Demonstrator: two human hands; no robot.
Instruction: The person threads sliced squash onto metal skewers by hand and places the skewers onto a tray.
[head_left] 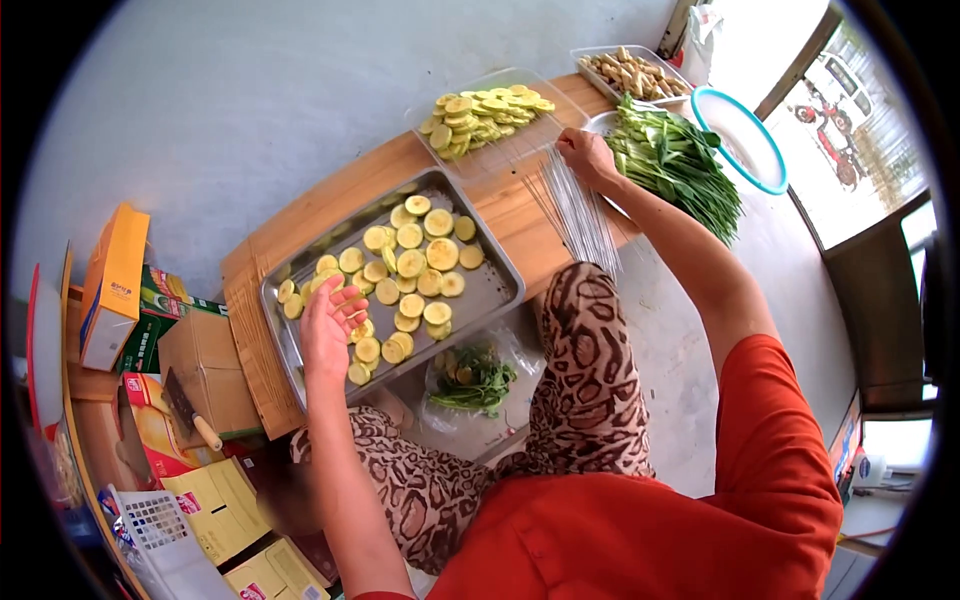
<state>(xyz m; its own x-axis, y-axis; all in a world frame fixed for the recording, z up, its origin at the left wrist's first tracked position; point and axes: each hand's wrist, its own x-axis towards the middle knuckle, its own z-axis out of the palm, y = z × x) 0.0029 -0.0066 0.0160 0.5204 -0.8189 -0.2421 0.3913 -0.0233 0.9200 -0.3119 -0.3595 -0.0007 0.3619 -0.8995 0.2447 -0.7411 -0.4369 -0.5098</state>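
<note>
My left hand (332,325) is open, palm turned up and fingers loosely spread, over the left part of a metal tray (487,308). Round zucchini slices (441,253) lie scattered and partly overlapping in that tray. My right hand (588,157) is closed, its fingers pinched at the upper ends of a bundle of thin metal skewers (583,218). The skewers lie fanned out across the table's near edge. Just left of this hand, a clear plastic tray (562,103) holds a heap of more zucchini slices (485,115).
Leafy greens (665,165) sit right of my right hand, beside a blue-rimmed basin (768,185). A box of brown pieces (630,72) stands at the wooden table's (245,330) far end. Below are bagged greens (475,385). At left, a knife (203,428) lies by cardboard boxes (205,360).
</note>
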